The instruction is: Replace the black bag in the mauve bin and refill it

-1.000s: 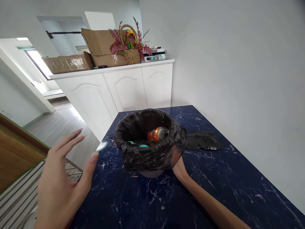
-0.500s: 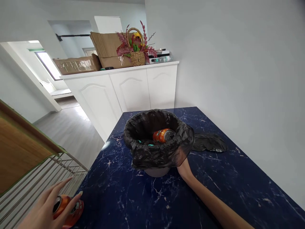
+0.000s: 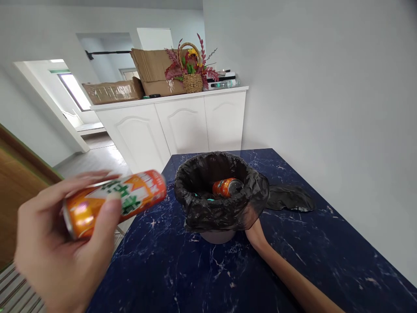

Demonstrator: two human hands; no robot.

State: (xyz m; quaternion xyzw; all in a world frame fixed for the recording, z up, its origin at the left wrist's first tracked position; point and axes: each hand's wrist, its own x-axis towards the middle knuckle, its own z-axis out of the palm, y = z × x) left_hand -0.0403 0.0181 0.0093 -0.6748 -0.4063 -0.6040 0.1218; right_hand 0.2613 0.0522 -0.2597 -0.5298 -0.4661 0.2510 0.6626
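My left hand [image 3: 70, 234] is closed around an orange drink can [image 3: 120, 200] with green lettering. The can is tilted on its side, and its red end points at the bin from the left, apart from it. On the table stands a small grey trash bin [image 3: 217, 237] lined with a black plastic bag [image 3: 211, 215] folded over the rim. Inside it lie another orange can [image 3: 227, 188] and some teal bits that I cannot make out. My right hand [image 3: 252, 224] is at the bin's right side, its fingers covered by the bag's overhang.
The bin rests on a dark blue marbled table [image 3: 208, 278]. More black plastic [image 3: 289, 198] lies flat to its right. Behind is a white cabinet [image 3: 182, 126] bearing cardboard boxes [image 3: 156, 69] and a flower basket [image 3: 193, 82]. A metal rack [image 3: 19, 289] stands at lower left.
My left hand has lifted the orange can from the table's left edge and brought it up and right, towards the bin. My right hand stays by the bin.
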